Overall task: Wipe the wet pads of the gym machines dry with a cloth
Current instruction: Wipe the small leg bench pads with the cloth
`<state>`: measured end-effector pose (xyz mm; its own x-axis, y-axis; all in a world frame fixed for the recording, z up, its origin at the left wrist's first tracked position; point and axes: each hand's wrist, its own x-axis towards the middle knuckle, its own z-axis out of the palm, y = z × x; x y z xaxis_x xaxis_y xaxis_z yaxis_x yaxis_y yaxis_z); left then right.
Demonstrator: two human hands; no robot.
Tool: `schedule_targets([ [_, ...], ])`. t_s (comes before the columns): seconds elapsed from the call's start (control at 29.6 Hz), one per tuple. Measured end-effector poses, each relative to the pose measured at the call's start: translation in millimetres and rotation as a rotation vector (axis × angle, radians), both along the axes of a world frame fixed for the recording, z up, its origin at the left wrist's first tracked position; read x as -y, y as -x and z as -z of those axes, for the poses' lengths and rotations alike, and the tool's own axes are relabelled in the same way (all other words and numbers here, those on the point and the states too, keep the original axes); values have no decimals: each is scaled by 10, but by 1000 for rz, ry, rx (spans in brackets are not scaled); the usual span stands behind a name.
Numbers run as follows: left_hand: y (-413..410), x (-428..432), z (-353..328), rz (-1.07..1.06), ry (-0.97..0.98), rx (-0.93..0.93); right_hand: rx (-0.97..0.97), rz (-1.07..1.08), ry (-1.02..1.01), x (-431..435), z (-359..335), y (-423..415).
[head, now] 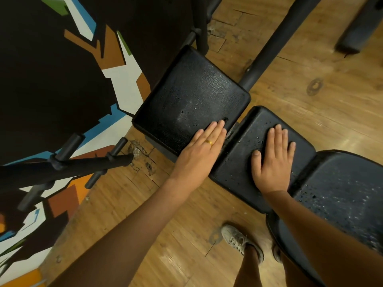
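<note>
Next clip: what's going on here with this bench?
A person stands over a black gym bench with both hands flat on its pads. The left hand rests on the square end pad, the right hand on the middle pad, which carries water droplets, as does the third pad beside it. No cloth is in view, so wiping has not visibly begun.

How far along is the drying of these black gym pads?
Barely begun, it seems. Done: nothing clearly; the square pad shows a dull smear and few drops. In hand: the left hand lies flat on it, the right hand flat on the middle pad, and no cloth is in view. Left: beads of water on the middle pad and the long pad.
</note>
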<state>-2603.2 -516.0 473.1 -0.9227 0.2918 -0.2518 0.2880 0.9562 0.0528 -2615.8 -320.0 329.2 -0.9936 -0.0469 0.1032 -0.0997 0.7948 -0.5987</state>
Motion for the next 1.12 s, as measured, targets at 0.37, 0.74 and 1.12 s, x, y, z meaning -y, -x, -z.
schedule_targets([
  [0.37,700,-333,71,-31,-31,-59,0,0,5,1,-5,17],
  [0.74,95,-206,174,-110,-77,-154,-9,3,8,-6,13,11],
  [1.12,867,-490,171,-122,-27,-160,-10,2,-3,-3,22,18],
])
